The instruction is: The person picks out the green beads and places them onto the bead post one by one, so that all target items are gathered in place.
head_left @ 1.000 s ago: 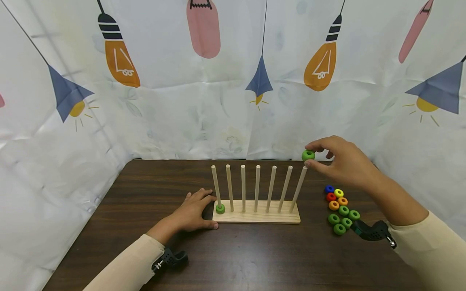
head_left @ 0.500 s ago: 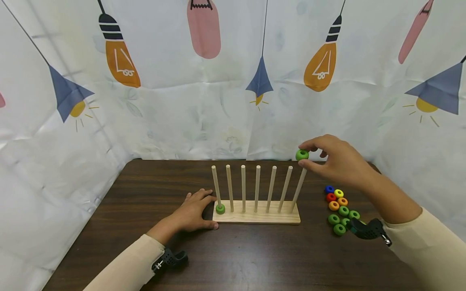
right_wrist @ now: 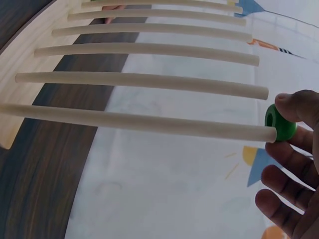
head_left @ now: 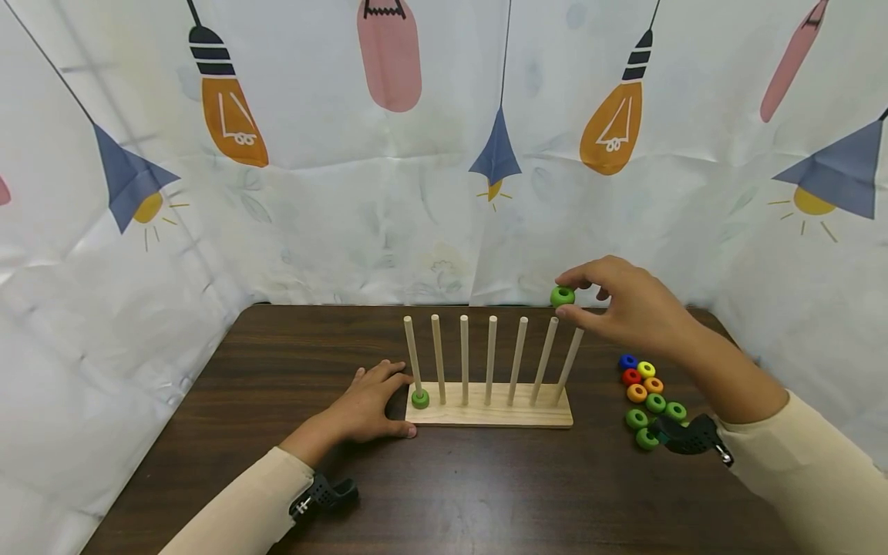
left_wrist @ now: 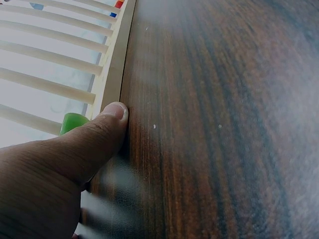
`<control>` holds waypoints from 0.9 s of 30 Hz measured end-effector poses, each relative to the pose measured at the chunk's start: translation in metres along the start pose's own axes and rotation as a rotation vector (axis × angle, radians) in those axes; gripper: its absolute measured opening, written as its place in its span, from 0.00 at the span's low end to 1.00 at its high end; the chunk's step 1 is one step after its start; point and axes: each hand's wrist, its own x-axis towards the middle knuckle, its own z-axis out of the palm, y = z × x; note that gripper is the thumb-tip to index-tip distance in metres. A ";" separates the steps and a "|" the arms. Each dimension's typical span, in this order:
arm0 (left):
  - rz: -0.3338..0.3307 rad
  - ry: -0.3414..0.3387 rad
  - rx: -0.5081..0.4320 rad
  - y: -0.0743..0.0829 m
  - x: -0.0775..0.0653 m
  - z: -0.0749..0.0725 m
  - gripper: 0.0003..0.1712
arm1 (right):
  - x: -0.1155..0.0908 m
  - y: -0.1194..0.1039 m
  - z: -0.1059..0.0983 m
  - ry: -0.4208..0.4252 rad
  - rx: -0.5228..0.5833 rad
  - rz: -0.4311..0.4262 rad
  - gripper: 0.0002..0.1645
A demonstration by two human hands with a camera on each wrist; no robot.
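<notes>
A wooden peg rack (head_left: 492,415) with a row of upright pegs stands on the table. One green ring (head_left: 419,399) sits at the foot of its leftmost peg. At the rack's left end, my left hand (head_left: 368,401) holds the base, thumb (left_wrist: 107,124) against the front edge and fingers round the back corner. My right hand (head_left: 634,304) pinches another green ring (head_left: 562,297) between thumb and index finger, level with the peg tops near the right end. In the right wrist view this ring (right_wrist: 285,124) appears beside the nearest peg's tip (right_wrist: 269,134); its other fingers are spread.
Right of the rack lie several loose green rings (head_left: 636,419), two orange rings (head_left: 637,393), a red ring (head_left: 631,377), a yellow ring (head_left: 646,369) and a blue ring (head_left: 627,361). My right wrist strap (head_left: 687,435) covers some green ones. A patterned curtain (head_left: 312,231) hangs behind the table.
My right hand has moved left with the green ring, from the rightmost peg's top to near the top of the peg beside it. My left hand and the rack have stayed put.
</notes>
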 end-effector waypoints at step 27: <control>-0.011 0.003 0.003 0.001 -0.001 -0.001 0.47 | 0.016 -0.016 0.010 -0.020 0.074 -0.052 0.20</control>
